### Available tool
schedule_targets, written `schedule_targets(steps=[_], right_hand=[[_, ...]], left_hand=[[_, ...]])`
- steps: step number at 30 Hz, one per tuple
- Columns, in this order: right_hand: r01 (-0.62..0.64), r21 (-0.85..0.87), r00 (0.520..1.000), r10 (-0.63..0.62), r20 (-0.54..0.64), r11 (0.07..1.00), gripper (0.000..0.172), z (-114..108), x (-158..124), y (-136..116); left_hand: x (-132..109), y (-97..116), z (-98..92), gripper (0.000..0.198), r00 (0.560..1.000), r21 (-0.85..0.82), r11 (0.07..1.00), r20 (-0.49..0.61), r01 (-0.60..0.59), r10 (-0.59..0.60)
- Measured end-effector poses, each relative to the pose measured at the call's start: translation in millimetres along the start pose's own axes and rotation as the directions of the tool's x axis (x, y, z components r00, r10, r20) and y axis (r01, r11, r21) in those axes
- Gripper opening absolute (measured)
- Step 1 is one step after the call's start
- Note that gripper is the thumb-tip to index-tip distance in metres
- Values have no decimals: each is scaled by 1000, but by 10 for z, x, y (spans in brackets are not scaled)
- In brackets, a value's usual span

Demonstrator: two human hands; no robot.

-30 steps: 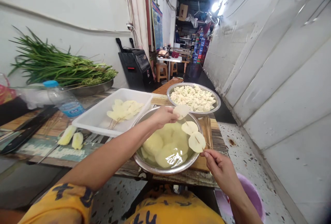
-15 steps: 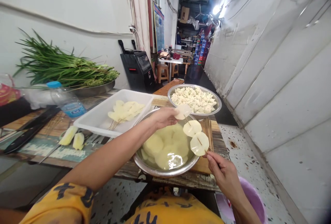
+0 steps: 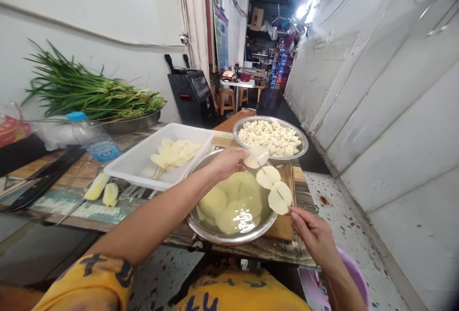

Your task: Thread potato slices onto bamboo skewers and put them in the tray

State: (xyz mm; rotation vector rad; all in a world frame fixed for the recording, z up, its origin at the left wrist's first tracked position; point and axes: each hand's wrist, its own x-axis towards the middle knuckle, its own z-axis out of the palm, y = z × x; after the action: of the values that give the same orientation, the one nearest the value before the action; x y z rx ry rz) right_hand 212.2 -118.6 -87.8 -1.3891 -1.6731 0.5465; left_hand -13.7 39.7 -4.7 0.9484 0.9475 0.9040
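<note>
Left hand: the left hand (image 3: 231, 162) has its fingers pinched on the top slice (image 3: 256, 157), right of the frame's middle.
Right hand: the right hand (image 3: 311, 229), lower right, grips the bottom end of the stick (image 3: 280, 192) between thumb and fingers.
Stick: slants over the right rim of the bowl (image 3: 229, 240), with the middle slice (image 3: 268, 177) and lower slice (image 3: 280, 198) threaded on; whether it pierces the top slice fully, I cannot tell.
Bowl: loose slices (image 3: 224, 201) lie under water; these look like the part left to thread.
Tub: the white tub (image 3: 139, 162), left of centre, holds a fan of slices (image 3: 175, 152) with stick ends showing, seemingly the done ones; too overlapped to count.
Spare sticks: a bundle (image 3: 291, 182) lies just right of the bowl.
Bottle label: the bottle (image 3: 102, 148), at left, has a blue label with white lettering, too small to read.
Table print: large dark letters on the table (image 3: 82, 213) are partly covered by the tub; no whole word reads.
Sleeve: the yellow sleeve (image 3: 100, 272), lower left, bears dark, folded characters.
Poster: the poster (image 3: 221, 31), upper middle, is illegible.
</note>
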Motion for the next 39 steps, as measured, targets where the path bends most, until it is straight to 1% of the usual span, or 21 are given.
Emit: schedule_targets(steps=[2, 4, 6, 8, 10, 11, 13, 15, 16, 17, 18, 20, 21, 22, 23, 25, 27, 29, 32, 35, 39], right_hand=[[115, -92, 990, -122, -70, 989, 25, 42, -13, 22], [210, -147, 969, -226, -104, 967, 23, 73, -25, 43], [216, -116, 968, -228, -107, 970, 22, 83, -37, 46], [102, 26, 992, -100, -80, 994, 21, 72, -48, 23], [-106, 274, 994, 103, 29, 956, 22, 44, -56, -25], [-226, 408, 973, 191, 126, 884, 24, 27, -57, -55], [-439, 601, 896, 279, 344, 668, 26, -8, -57, -113], [-558, 664, 828, 289, 480, 497, 26, -32, -59, -157], [-576, 668, 817, 297, 495, 472, 27, -35, -63, -172], [-564, 660, 825, 315, 469, 496, 27, -33, -72, -182], [-525, 633, 851, 337, 403, 569, 28, -26, -84, -187], [-361, 470, 933, 315, 176, 806, 26, -4, -114, -184], [-247, 328, 968, 244, 51, 912, 24, 6, -130, -178], [-127, 169, 989, 137, -46, 977, 21, 14, -144, -169], [-15, 23, 994, 17, -107, 1000, 20, 19, -156, -157], [157, -162, 975, -179, -132, 974, 21, 21, -168, -127], [227, -227, 958, -259, -121, 947, 24, 21, -164, -95], [215, -238, 960, -250, -126, 947, 24, 31, -150, -69], [153, -211, 972, -186, -144, 965, 26, 74, -121, -49], [105, -182, 979, -134, -152, 978, 28, 125, -97, -64], [92, -201, 979, -126, -163, 975, 28, 153, -59, -134]], left_hand=[[-15, 3, 26, 15, 999, -37, 999, -29, -14, 13], [-31, 12, 45, 13, 999, -86, 996, -36, 15, -19], [-47, 19, 58, 11, 998, -125, 991, -36, 42, -47], [-63, 19, 66, 11, 999, -120, 992, -27, 35, -39], [-79, 5, 71, 14, 1000, -69, 997, -7, -23, 23], [-87, -6, 74, 15, 997, -28, 997, 1, -72, 72], [-98, -32, 79, 16, 981, 86, 977, -5, -194, 195], [-102, -57, 85, 14, 951, 207, 933, -31, -294, 306], [-102, -66, 88, 13, 939, 252, 914, -45, -319, 340], [-101, -72, 90, 13, 932, 279, 902, -57, -329, 358], [-100, -74, 92, 13, 931, 289, 900, -68, -327, 360], [-97, -69, 91, 13, 938, 273, 915, -95, -299, 335], [-97, -62, 89, 14, 944, 253, 927, -110, -276, 311], [-97, -54, 87, 14, 952, 222, 942, -120, -251, 282], [-97, -44, 84, 14, 962, 180, 958, -121, -222, 245], [-100, -22, 81, 16, 983, 70, 986, -94, -149, 156], [-107, 4, 84, 17, 997, -43, 997, -48, -64, 62], [-116, 30, 93, 17, 999, -118, 993, -32, 6, -9], [-132, 61, 107, 17, 998, -155, 987, -41, 50, -57], [-144, 64, 110, 14, 998, -151, 987, -39, 50, -56], [-147, 22, 122, 13, 999, -83, 996, -21, 28, -30]])
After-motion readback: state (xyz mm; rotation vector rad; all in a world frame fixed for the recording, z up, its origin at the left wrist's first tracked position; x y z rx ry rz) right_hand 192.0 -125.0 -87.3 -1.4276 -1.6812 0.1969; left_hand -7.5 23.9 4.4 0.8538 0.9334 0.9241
